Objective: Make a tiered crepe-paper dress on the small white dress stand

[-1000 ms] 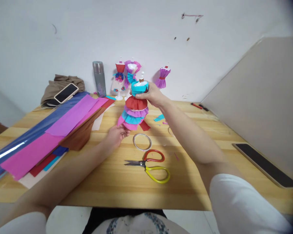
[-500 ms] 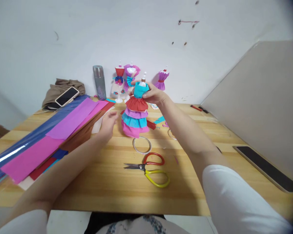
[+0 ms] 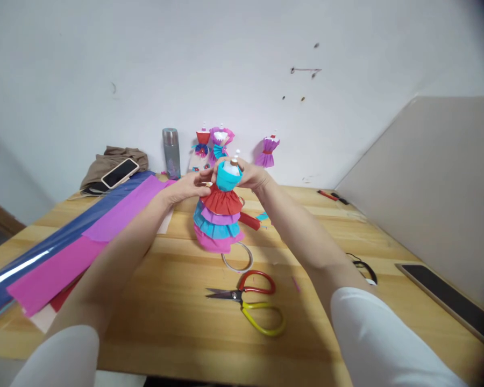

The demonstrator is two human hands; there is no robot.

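A small mannequin [image 3: 221, 201] in a tiered paper dress stands in front of me, leaning slightly. Its bodice is turquoise, and its ruffles are red, purple, blue and pink. My right hand [image 3: 250, 174] grips the bodice from behind and the right, part of its fingers hidden by it. At the left of the waist, my left hand [image 3: 191, 185] has its thumb and fingers curled against the dress. Before the skirt lie a ring of tape [image 3: 248, 266] and scissors [image 3: 236, 295] with one red and one yellow handle, their blades pointing left.
Coloured paper sheets [image 3: 60, 252] cover the table's left side. Behind stand a grey bottle [image 3: 171, 153] and other dressed mannequins, one purple [image 3: 268, 152]. A phone [image 3: 120, 173] rests on brown cloth [image 3: 105, 161]. On the right are a dark flat device [image 3: 447, 298] and a partition [image 3: 435, 161].
My left hand has moved up and right from the table to the dress's waist. The mannequin now leans more, with my right hand still on it. The camera view has tipped upward.
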